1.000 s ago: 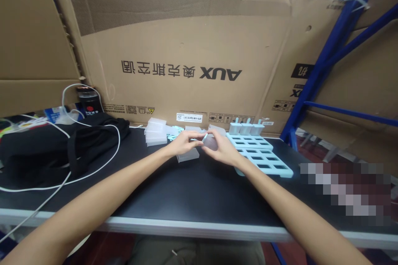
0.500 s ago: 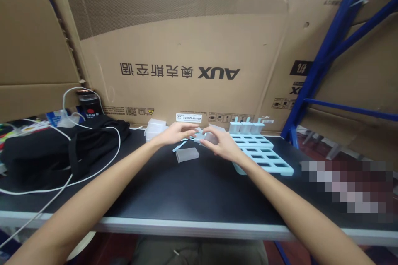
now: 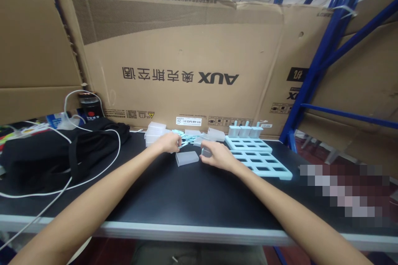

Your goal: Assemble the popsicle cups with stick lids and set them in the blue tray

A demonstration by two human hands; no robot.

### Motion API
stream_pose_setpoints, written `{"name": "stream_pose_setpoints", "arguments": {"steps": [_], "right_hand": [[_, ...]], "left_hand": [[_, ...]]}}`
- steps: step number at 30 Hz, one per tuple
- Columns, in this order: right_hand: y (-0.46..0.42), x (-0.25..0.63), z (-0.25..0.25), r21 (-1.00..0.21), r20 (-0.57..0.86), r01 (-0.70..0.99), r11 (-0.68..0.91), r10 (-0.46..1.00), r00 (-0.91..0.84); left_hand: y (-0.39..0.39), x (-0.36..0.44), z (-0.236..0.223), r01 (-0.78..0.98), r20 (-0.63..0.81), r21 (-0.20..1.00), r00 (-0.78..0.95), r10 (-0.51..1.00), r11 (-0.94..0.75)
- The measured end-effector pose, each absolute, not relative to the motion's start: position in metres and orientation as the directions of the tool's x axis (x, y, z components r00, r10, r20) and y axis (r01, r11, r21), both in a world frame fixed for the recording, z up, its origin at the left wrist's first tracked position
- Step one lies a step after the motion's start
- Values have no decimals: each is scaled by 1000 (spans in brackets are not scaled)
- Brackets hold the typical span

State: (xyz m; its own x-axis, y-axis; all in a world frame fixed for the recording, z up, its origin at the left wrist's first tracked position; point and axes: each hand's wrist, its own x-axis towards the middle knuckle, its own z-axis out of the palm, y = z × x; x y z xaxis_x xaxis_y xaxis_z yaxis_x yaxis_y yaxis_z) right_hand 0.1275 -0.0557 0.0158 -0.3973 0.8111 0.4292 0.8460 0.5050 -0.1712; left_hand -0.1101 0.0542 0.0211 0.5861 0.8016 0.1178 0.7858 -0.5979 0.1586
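My left hand [image 3: 169, 143] rests on the black table with its fingers curled around a small light-blue stick among several such sticks [image 3: 186, 136]. My right hand [image 3: 214, 155] is closed on a small translucent plastic cup [image 3: 205, 152], held low just above the table. A translucent plastic cup [image 3: 187, 158] lies on its side between the two hands. To the right of my right hand lie two light-blue mould trays [image 3: 264, 163] with rectangular holes.
A stack of translucent cups [image 3: 154, 132] and loose ones [image 3: 216, 134] sit at the back. A black bag [image 3: 46, 149] with white cables [image 3: 102, 165] fills the left side. A large cardboard sheet [image 3: 186, 58] stands behind; a blue rack post [image 3: 306, 87] stands at right.
Both hands have dropped from in front of me to the table. The left hand moved back-left to the blue sticks; the right hand lowered its cup beside the lying cup.
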Motion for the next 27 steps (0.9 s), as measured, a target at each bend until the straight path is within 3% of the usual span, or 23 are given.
{"name": "stream_pose_setpoints", "arguments": {"steps": [4, 6, 9, 13, 17, 22, 27], "right_hand": [[-55, 126, 16, -216, 464, 850, 481, 816, -344], [-54, 128, 17, -298, 473, 829, 472, 828, -301], [-56, 131, 20, -451, 447, 750, 484, 850, -279], [-60, 130, 22, -540, 443, 652, 532, 838, -317], [-60, 128, 22, -507, 482, 652, 564, 812, -329], [-59, 131, 24, -436, 578, 695, 572, 770, -272], [-63, 128, 23, -430, 576, 700, 570, 770, -273]], "left_hand": [[50, -114, 37, 628, 210, 410, 641, 738, -662], [44, -113, 46, 479, 247, 556, 686, 685, -680], [33, -106, 53, 318, 284, 672, 724, 629, -669], [23, -96, 51, 213, 315, 758, 707, 633, -616], [20, -97, 57, 168, 337, 798, 672, 660, -579], [23, -110, 73, 170, 393, 826, 509, 766, -537], [11, -95, 62, 148, 325, 847, 616, 717, -511]]}}
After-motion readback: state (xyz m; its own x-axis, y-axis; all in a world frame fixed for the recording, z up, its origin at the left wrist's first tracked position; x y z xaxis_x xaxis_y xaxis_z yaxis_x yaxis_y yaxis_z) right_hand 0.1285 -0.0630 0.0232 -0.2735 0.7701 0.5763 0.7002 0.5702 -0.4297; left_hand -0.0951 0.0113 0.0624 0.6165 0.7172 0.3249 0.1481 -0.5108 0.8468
